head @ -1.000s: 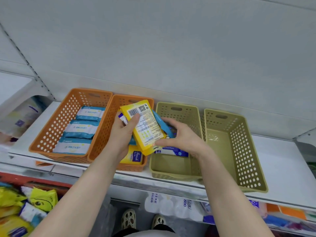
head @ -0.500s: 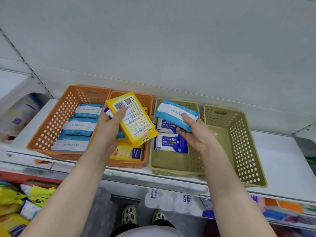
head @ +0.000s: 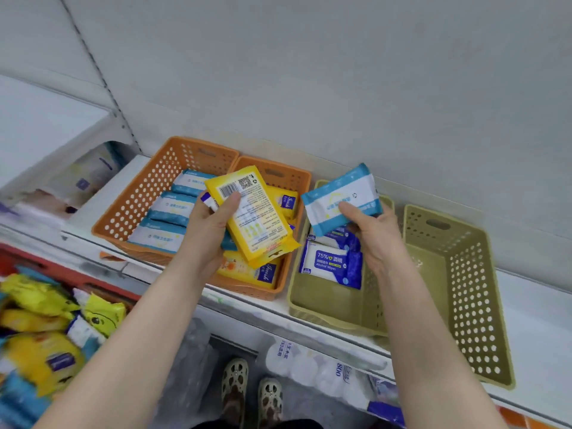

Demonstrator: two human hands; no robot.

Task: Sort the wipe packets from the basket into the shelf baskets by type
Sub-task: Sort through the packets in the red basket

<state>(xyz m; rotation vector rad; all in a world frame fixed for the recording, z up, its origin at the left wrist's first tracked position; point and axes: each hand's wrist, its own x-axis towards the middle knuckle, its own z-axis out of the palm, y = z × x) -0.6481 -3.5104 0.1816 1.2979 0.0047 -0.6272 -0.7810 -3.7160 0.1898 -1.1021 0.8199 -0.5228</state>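
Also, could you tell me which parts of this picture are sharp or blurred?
Head view: sharp in the middle, where the barcode on the yellow packet in the left hand and the alcohol wipes label read clearly; print on the blue and white packet in the right hand is softer; the loose packets at lower left are smeared; lighting even, no glare.

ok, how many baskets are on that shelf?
4, in a row: left orange basket, right orange basket, left olive basket, right olive basket. No sign of a hidden one.
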